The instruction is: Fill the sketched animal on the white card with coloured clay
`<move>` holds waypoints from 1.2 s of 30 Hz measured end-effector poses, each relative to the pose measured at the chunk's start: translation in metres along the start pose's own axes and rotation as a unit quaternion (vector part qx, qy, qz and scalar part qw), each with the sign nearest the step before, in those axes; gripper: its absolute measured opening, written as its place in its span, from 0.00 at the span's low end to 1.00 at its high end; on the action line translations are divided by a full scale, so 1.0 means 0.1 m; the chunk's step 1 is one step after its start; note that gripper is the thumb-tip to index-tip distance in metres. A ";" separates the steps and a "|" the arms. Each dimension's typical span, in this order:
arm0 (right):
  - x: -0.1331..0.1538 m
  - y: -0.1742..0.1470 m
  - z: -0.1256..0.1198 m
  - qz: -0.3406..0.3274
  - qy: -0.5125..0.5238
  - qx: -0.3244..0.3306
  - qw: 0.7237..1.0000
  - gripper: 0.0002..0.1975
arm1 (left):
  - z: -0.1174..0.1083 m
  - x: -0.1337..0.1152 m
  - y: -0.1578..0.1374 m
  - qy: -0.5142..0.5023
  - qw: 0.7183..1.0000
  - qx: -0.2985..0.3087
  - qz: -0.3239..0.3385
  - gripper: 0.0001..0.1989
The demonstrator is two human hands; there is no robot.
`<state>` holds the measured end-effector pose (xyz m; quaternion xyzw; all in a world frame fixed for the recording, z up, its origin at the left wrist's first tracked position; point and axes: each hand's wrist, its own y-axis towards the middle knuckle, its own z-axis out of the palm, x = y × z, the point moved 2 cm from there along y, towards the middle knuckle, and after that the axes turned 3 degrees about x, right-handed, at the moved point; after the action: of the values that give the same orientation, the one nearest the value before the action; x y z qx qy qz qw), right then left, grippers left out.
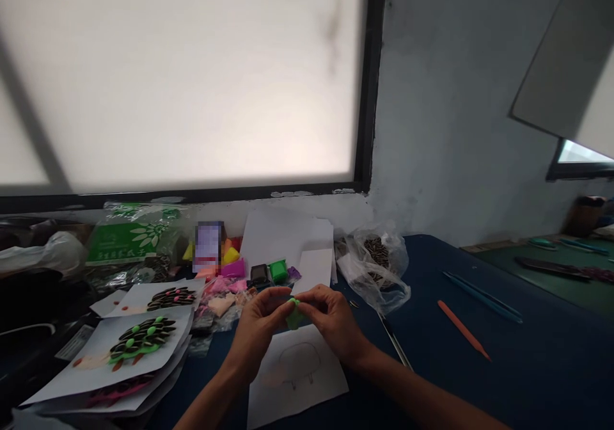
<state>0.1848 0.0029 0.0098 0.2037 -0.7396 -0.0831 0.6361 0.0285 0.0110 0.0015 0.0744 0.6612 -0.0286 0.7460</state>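
Between my fingertips is a small lump of bright green modelling clay (293, 315). My left hand (261, 320) pinches it from one side, and my right hand (333, 318) pinches it from the other. Part of the lump hangs below the fingers. Under both hands lies a white sheet of paper (302, 395) with a pencil outline of a rounded animal body on short legs. A flesh-coloured patch marks the left part of the drawing.
On the left, finished sheets (139, 347) show hedgehogs with seed spines. Coloured clay packets (278, 270) lie behind my hands. A plastic bag of seeds (377, 260) stands right of them. Further right are a pen (396, 340), an orange tool (463, 329) and blue tweezers (482, 295).
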 end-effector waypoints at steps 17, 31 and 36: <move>0.09 0.03 -0.05 -0.007 -0.010 0.011 1.000 0.07 | 0.06 -0.05 0.01 -0.012 0.997 0.076 -0.004 0.37; 0.13 0.01 -0.01 -0.022 0.018 0.027 0.999 0.09 | 0.09 -0.14 -0.02 0.014 0.992 0.127 -0.025 0.20; 0.14 0.02 -0.04 -0.025 0.003 0.010 1.000 0.08 | 0.07 -0.13 -0.02 -0.001 0.991 0.129 -0.033 0.18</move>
<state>0.1862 -0.0004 0.0240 0.2292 -0.7329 -0.0910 0.6341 0.0335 0.0078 0.0151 0.1476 0.6535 -0.1383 0.7294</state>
